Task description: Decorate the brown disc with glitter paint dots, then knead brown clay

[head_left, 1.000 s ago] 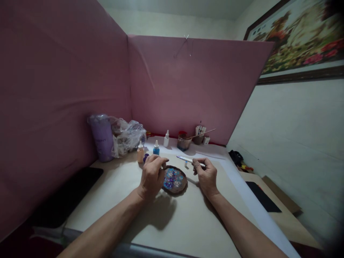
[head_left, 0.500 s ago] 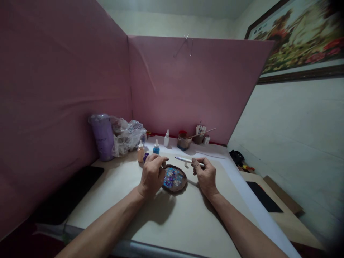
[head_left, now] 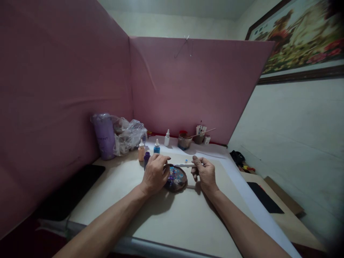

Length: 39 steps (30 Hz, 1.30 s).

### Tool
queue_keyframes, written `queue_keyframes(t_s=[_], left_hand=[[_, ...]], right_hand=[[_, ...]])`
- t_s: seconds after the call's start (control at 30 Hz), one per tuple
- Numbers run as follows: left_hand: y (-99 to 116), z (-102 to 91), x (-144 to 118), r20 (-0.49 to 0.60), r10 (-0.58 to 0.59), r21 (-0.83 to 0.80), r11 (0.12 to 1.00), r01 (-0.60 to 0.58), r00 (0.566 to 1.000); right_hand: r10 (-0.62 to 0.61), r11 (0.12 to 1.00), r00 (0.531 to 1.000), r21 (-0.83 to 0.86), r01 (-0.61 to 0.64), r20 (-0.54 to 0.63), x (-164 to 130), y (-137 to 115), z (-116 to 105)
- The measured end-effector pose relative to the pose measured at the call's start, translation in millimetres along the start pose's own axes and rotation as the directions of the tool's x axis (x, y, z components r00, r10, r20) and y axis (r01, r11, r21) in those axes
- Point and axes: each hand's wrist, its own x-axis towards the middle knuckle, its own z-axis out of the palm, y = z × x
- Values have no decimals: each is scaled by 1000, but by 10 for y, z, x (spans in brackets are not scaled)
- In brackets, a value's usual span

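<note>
A small round brown dish (head_left: 180, 181) with blue, purple and white painted patches lies on the pale table sheet (head_left: 172, 218). My left hand (head_left: 155, 174) rests on the dish's left rim and holds it. My right hand (head_left: 204, 173) pinches a thin white brush (head_left: 184, 165), which lies almost level with its tip over the dish. Small dropper bottles stand just behind the dish: an orange one (head_left: 141, 152), a dark purple one (head_left: 146, 158), a blue one (head_left: 156, 147) and a white one (head_left: 167, 138).
A purple tumbler (head_left: 103, 137) and a crumpled plastic bag (head_left: 128, 135) stand at the back left. A jar (head_left: 184, 141) and a cup with sticks (head_left: 200, 136) sit by the pink partition (head_left: 188, 86). A black pad (head_left: 72, 190) lies at the left.
My right hand has swung the brush down and leftward, from pointing up past the dish to lying level over it. My left hand has shifted slightly over the dish's rim.
</note>
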Motion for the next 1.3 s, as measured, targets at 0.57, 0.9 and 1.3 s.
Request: queue_keyframes(t_s=[0.57, 0.9, 1.3], left_hand=[[20, -6, -5, 48, 58, 128, 990, -64, 997], [105, 107, -116, 143, 134, 473, 861, -187, 981], [153, 79, -91, -69, 132, 622, 781, -61, 989]], right_hand=[[33, 999, 988, -26, -29, 150, -49, -33, 32], [-68, 995, 983, -63, 80, 172, -176, -54, 105], [-133, 989, 988, -51, 137, 83, -141, -102, 50]])
